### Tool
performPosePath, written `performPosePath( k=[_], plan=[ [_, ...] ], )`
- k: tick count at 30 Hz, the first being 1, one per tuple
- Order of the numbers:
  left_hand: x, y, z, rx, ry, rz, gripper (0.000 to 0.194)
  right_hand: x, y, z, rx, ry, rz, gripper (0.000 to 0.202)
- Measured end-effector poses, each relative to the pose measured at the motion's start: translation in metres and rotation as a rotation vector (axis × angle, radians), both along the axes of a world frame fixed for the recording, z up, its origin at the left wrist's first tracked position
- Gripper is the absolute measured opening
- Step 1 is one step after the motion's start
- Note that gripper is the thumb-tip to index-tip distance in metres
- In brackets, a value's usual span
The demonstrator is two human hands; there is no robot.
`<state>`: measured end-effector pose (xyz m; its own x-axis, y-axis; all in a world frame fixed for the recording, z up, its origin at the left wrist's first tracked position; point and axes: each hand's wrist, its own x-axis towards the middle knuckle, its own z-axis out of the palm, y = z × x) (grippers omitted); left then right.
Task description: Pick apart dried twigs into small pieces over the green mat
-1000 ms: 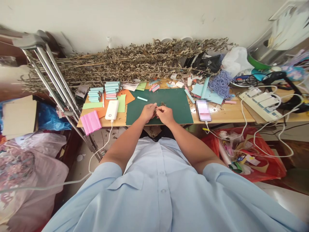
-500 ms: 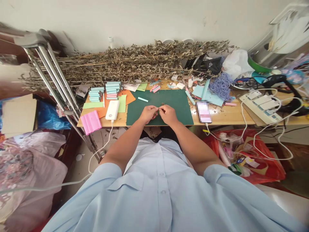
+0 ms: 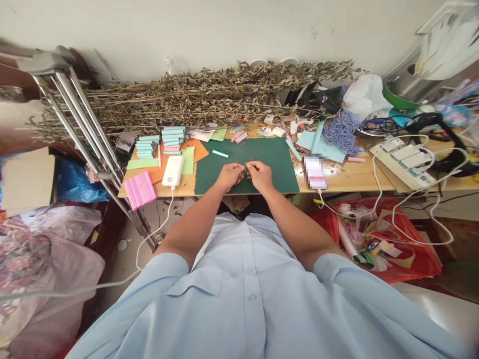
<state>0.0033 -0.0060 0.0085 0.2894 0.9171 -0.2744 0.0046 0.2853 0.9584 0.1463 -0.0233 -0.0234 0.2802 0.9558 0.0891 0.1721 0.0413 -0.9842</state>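
Note:
Both hands meet above the front part of a dark green mat. My left hand is closed, with brownish bits that look like dried leaf between its fingers. My right hand is closed in a pinch right beside it, the fingertips nearly touching the left ones at a small brown bit. The fingers hide most of what they hold. Farther back on the mat lies one light blue paper roll, apart from both hands.
Dried leafy stalks lie along the wall. Stacked blue rolls, a white power bank and pink paper are on the left. A phone, purple string and a power strip sit right. Crutches lean at far left.
The hands stay in nearly the same place with fingers still together. The fingertips have shifted slightly, and the brown bit by the right fingertips sits a little farther left. The view moved marginally.

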Motion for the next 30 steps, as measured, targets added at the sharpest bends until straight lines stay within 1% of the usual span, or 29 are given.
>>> performPosePath(
  k=[3, 6, 9, 11, 15, 18, 20, 23, 25, 27, 28, 30],
  plan=[
    [0.0, 0.001, -0.001, 0.004, 0.02, -0.002, 0.018, 0.004, -0.007, 0.003, 0.204, -0.303, 0.061, 0.026],
    [-0.002, 0.002, -0.002, -0.019, -0.034, -0.019, 0.018, 0.007, -0.011, 0.005, 0.331, -0.467, 0.113, 0.025],
    [-0.004, 0.003, -0.004, -0.039, -0.099, -0.029, 0.022, 0.009, -0.011, 0.005, 0.391, -0.539, 0.153, 0.024],
    [-0.005, 0.003, -0.005, -0.029, -0.107, -0.038, 0.026, 0.009, -0.01, 0.005, 0.41, -0.58, 0.165, 0.024],
    [-0.005, 0.003, -0.006, -0.007, -0.098, -0.038, 0.019, 0.009, -0.007, 0.008, 0.399, -0.61, 0.163, 0.025],
    [-0.003, 0.003, -0.005, 0.003, -0.07, -0.015, 0.013, 0.01, -0.006, 0.011, 0.347, -0.549, 0.184, 0.022],
    [-0.002, 0.002, -0.004, 0.011, -0.042, -0.001, 0.012, 0.01, -0.005, 0.011, 0.25, -0.432, 0.189, 0.018],
    [-0.001, 0.001, 0.0, 0.007, -0.013, -0.006, 0.012, 0.009, -0.002, 0.01, 0.008, -0.115, 0.161, 0.014],
    [-0.001, 0.0, 0.001, 0.003, -0.001, -0.019, 0.012, 0.005, 0.0, 0.009, -0.116, 0.111, 0.09, 0.017],
    [-0.002, -0.001, 0.003, 0.004, 0.0, -0.038, 0.012, 0.002, 0.001, 0.008, -0.154, 0.26, 0.018, 0.02],
    [-0.002, -0.001, 0.003, 0.004, -0.006, -0.047, 0.012, 0.0, 0.001, 0.007, -0.149, 0.29, -0.004, 0.021],
    [-0.003, -0.001, 0.004, 0.004, -0.019, -0.065, 0.013, 0.0, 0.001, 0.008, -0.121, 0.252, 0.006, 0.024]
  ],
)
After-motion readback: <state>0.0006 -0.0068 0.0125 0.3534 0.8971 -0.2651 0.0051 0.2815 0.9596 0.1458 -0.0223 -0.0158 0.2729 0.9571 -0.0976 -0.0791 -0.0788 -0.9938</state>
